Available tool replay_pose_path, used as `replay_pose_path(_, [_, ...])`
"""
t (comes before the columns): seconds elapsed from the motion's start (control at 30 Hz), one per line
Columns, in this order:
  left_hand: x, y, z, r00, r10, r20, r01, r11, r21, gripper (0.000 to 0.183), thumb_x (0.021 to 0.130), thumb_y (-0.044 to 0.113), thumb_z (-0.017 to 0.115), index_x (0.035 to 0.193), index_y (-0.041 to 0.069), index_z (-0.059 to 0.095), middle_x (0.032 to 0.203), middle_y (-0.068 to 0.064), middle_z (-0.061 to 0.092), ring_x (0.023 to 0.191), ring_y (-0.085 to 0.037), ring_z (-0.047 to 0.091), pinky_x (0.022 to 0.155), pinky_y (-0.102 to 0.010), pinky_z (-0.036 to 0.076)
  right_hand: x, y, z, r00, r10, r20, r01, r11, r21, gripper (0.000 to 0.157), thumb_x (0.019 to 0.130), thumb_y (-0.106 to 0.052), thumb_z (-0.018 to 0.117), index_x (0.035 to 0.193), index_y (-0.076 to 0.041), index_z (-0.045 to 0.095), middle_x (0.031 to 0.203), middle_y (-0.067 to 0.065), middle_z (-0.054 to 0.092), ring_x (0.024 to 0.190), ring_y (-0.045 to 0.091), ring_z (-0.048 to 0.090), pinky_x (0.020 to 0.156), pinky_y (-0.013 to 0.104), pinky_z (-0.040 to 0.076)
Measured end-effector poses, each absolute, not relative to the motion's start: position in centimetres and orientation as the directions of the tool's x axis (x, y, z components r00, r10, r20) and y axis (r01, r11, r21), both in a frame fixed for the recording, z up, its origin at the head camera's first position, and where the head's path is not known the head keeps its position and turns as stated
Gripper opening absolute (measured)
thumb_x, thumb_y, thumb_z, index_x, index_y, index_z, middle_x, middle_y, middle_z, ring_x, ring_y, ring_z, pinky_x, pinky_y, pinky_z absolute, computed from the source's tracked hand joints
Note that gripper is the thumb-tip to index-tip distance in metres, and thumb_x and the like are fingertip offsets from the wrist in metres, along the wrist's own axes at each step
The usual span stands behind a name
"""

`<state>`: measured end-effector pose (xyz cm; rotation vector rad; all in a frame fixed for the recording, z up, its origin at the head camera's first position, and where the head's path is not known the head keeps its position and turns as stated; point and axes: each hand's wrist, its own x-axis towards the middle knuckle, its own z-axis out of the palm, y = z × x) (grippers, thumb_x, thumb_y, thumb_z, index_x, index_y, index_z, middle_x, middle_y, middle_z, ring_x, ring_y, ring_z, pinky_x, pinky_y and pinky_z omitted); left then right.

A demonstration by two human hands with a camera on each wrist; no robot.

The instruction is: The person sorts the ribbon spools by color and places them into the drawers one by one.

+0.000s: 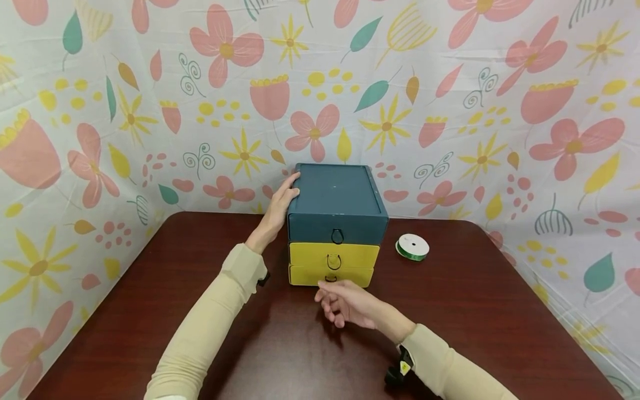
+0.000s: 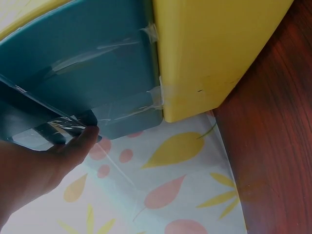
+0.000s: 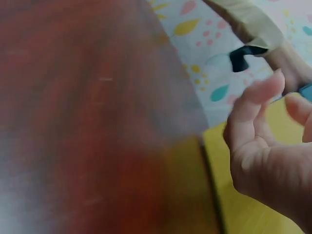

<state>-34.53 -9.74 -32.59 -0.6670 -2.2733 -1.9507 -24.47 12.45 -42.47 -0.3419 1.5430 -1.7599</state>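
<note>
A small chest of drawers [image 1: 334, 189] stands at the back middle of the table, with a blue top section and two yellow drawers [image 1: 304, 255] below. Each front has a thin black loop pull. My left hand [image 1: 278, 208] rests against the upper left edge of the blue section; its thumb [image 2: 80, 141] touches the side, where strips of clear tape show. My right hand [image 1: 351, 303] is just in front of the lowest drawer, near its loop [image 1: 330, 278]. Its fingers are loosely bent and hold nothing, and the thumb stands apart from them in the right wrist view.
A white spool of green ribbon [image 1: 413, 246] lies on the dark red-brown table [image 1: 470, 311], right of the chest. Flower-patterned cloth [image 1: 430, 83] hangs behind and along both sides of the table.
</note>
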Motion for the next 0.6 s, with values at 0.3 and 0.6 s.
replay_pose_path(0.3, [-33.4,-9.9,-31.4,-0.900,0.286,0.328,0.369,0.099,0.924,0.055,0.103,0.027,0.034,0.156,0.017,0.021,0.164,-0.004,0.011,0.151,-0.027,0.011,0.120,-0.054,0.013,-25.6,13.4,-43.8,-0.691,-0.597,-0.408,0.471,0.056,-0.880,0.051,0.100,-0.045,0.043,0.119,0.001,0.053,0.067,-0.005,0.057,0.057,0.007,0.051,0.049,0.017,0.041])
replay_pose_path(0.6, [-35.0,-9.7,-32.9,-0.907,0.261,0.331,0.366,0.100,0.925,0.055,0.101,0.039,0.035,0.154,0.029,0.025,0.163,0.004,0.012,0.150,-0.022,0.015,0.119,-0.052,0.017,-27.0,13.0,-44.2,-0.653,-0.670,-0.353,0.552,-0.103,-0.827,0.037,0.106,-0.031,0.034,0.115,-0.002,0.056,0.067,-0.008,0.059,0.058,0.003,0.049,0.049,0.014,0.040])
